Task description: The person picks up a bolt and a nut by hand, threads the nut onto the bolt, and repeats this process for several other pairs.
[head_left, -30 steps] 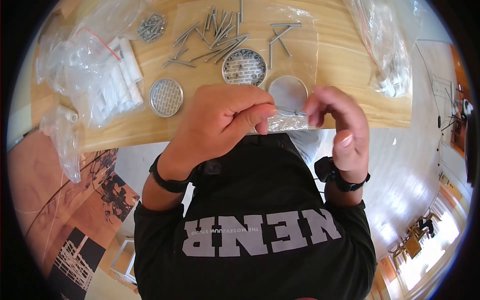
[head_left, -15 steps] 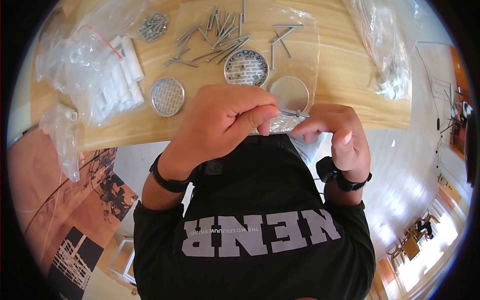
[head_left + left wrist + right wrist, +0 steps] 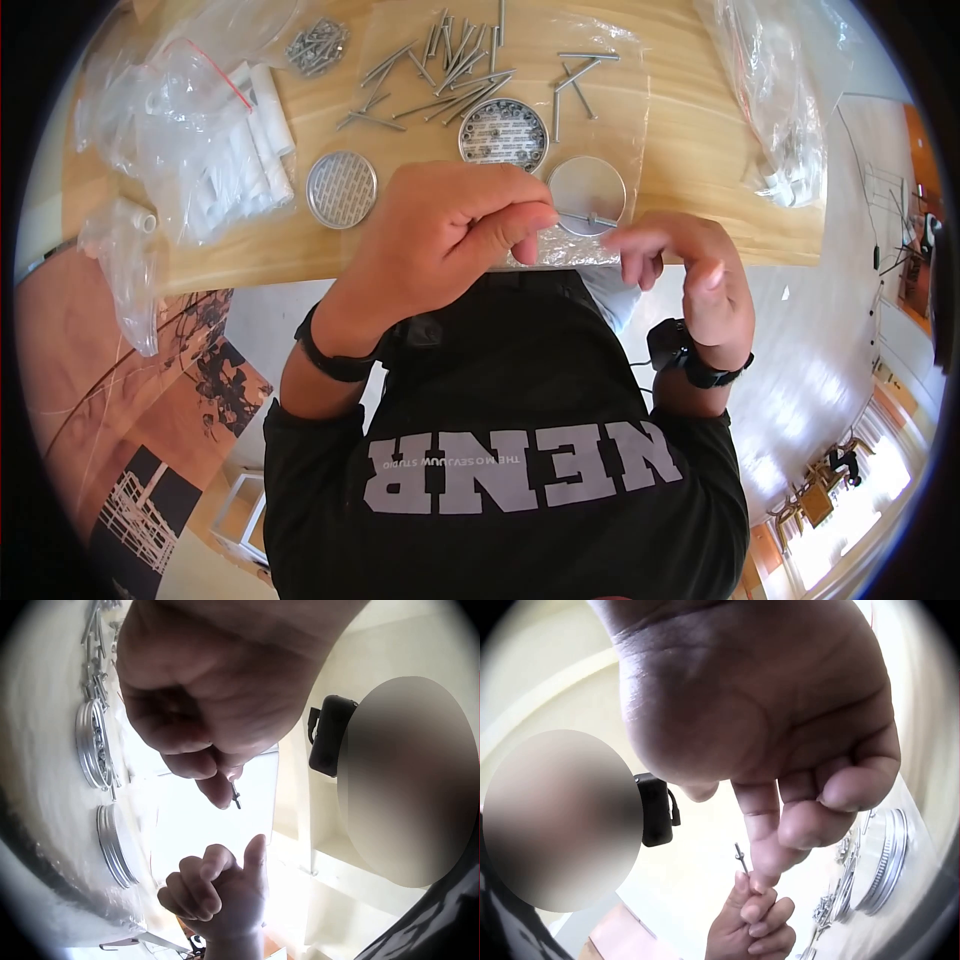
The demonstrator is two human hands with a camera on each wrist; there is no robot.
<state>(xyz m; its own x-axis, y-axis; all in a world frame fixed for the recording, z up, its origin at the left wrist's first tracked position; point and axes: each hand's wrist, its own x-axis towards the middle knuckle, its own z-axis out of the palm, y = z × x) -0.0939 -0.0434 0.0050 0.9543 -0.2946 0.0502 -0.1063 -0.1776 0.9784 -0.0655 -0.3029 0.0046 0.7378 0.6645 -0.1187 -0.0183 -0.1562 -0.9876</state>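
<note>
My left hand pinches a thin metal bolt between thumb and forefinger, its far end pointing right. Near that end sits a small nut on the shaft. In the right wrist view the bolt sticks up from the pinching fingertips. My right hand is held just to the right, fingers loosely bent, the forefinger close to the bolt's tip and nothing in its grasp. Below the bolt lies a round clear-topped tin; beside it stands another round tin holding small nuts.
Several long bolts lie scattered on a plastic sheet. At the left are a bag of white tubes, a silver lid and a small bag of hardware. Another plastic bag lies at the right, near the edge of the wooden table.
My right hand first dropped lower with its fingers folding in, then shifted slightly right with the forefinger reaching out toward the bolt's tip. My left hand keeps its pinch in nearly the same place.
</note>
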